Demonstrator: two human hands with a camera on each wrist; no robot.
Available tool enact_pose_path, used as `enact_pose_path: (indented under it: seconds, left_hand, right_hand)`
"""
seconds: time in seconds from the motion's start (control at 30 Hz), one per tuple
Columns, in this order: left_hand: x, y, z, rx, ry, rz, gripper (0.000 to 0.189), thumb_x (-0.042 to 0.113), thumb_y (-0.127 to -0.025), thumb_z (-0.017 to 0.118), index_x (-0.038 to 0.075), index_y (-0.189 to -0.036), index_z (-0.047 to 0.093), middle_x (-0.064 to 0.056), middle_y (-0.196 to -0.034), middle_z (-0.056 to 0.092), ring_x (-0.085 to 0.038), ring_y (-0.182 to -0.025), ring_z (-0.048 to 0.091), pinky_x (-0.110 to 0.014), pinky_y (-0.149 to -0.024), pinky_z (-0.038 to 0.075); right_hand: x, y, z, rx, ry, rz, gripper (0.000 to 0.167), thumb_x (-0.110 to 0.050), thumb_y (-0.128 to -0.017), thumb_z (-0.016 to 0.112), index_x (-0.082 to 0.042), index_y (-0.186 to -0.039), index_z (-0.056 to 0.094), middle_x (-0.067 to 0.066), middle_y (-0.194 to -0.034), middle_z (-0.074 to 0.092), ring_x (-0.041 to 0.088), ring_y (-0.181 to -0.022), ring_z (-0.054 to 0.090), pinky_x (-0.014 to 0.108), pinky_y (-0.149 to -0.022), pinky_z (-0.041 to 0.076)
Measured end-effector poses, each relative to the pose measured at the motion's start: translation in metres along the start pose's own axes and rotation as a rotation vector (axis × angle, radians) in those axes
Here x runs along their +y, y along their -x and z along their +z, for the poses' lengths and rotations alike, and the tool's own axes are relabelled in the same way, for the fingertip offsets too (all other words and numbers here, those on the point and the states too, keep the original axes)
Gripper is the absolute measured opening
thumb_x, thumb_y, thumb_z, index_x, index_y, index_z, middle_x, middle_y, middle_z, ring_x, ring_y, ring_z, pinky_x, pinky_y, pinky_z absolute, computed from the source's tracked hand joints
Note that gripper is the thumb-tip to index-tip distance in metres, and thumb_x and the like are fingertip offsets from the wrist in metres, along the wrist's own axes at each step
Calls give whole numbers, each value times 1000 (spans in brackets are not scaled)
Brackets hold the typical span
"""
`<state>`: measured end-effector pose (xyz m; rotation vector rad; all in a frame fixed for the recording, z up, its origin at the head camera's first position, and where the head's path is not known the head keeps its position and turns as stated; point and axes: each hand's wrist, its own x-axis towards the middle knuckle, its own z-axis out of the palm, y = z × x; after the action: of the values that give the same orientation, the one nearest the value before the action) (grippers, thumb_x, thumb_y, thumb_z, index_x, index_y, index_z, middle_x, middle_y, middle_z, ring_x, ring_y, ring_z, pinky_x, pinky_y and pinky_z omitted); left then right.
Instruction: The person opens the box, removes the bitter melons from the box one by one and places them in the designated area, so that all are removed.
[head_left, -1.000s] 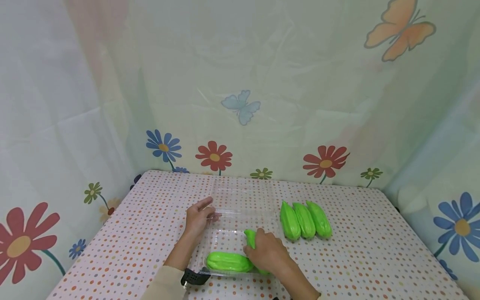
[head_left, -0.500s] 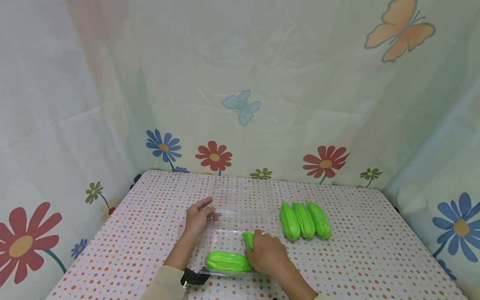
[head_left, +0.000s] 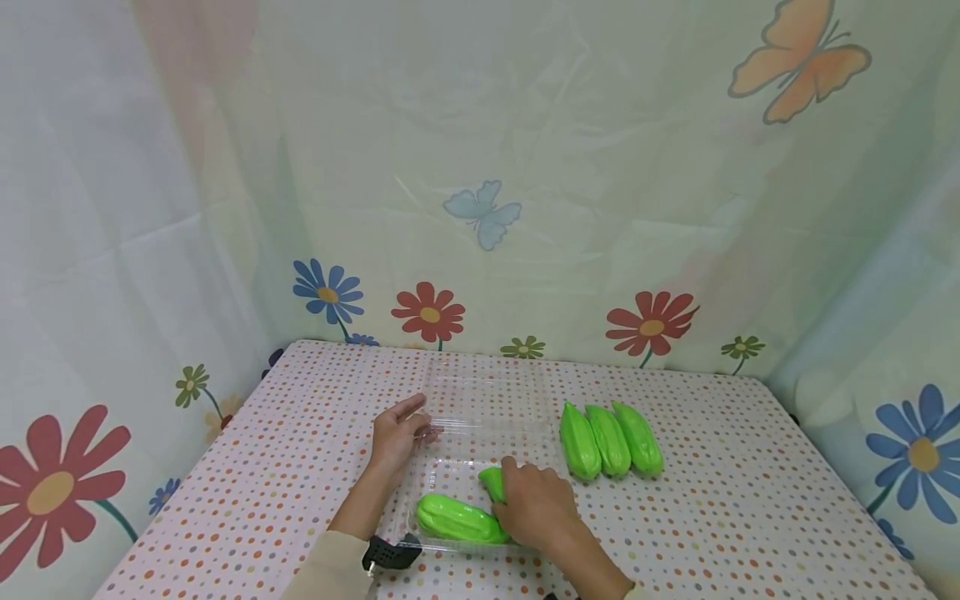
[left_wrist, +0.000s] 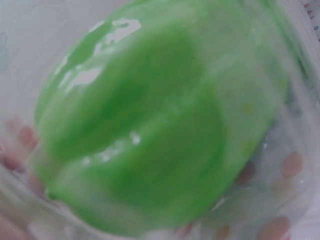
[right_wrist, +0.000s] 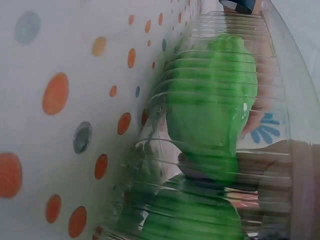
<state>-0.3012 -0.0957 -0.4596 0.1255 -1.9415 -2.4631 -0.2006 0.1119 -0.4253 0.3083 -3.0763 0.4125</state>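
A green gourd is held by the right hand. The fingers are bent round it, and most of it is covered by them. Only one end is seen poking out, on the hand's left side. Just below that end, a second green gourd is laid on its side, a bit slanted, at the near side of the clear plastic box. Its right end is partly hidden by the right hand.

The left hand is placed at the left side of the box, close to where the lid is joined on. Its fingers are loose and spread apart, and some of them are seen by the clear edge. How hard the box is pressed cannot be told. A black strap is seen by the left wrist.

The clear lid is laid open behind the box. To the right of the box, three more green gourds are lined up side by side. Everything is set on a dotted tablecloth. Behind it, a pale cloth wall is covered with flowers and butterflies.
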Motion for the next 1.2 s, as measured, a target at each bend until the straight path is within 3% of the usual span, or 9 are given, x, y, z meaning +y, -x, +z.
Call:
enact_pose_path:
  seconds: [0.2, 0.37, 0.6, 0.93, 1.2]
  left_hand:
    - [0, -1, -1, 2, -2, -17, 51, -4, -96, 55, -4, -147, 47, -23, -151, 46, -26, -91, 73, -29, -81, 64]
    - [0, 0, -1, -2, -4, -11, 51, -3, -97, 55, -5, -147, 46, -24, -151, 45, -21, -87, 73, -26, -77, 64]
    - [0, 1, -1, -11, -7, 17, 51, -4, -97, 54, -8, -146, 46, -26, -151, 45, -20, -85, 73, -23, -73, 63]
    - [-1, 1, 0, -6, -8, 11, 51, -4, -96, 55, -8, -146, 47, -26, -150, 46, -21, -87, 73, -25, -75, 64]
    - [0, 1, 0, -1, -19, 5, 51, -3, -96, 55, -6, -146, 47, -24, -150, 47, -18, -86, 71, -24, -75, 63]
  right_hand:
    - [-1, 0, 3, 43, 69, -17, 30, -25, -84, 78, -5, -100, 62, 6, -69, 54, 23, -55, 52, 36, -41, 42]
    - [0, -1, 2, 56, 33, -13, 33, -25, -87, 75, -5, -111, 64, 6, -74, 56, 21, -56, 50, 34, -42, 41]
    - [6, -5, 0, 76, -65, -97, 46, -18, -85, 74, -2, -127, 63, 14, -106, 69, 26, -81, 66, 39, -55, 54]
    - [10, -5, 3, 51, -119, -130, 49, -21, -88, 71, -2, -133, 62, 17, -113, 68, 26, -86, 65, 45, -65, 57]
    - [11, -5, 5, 68, -151, -145, 52, -25, -94, 68, -6, -141, 57, 17, -112, 66, 25, -82, 64, 43, -65, 57]
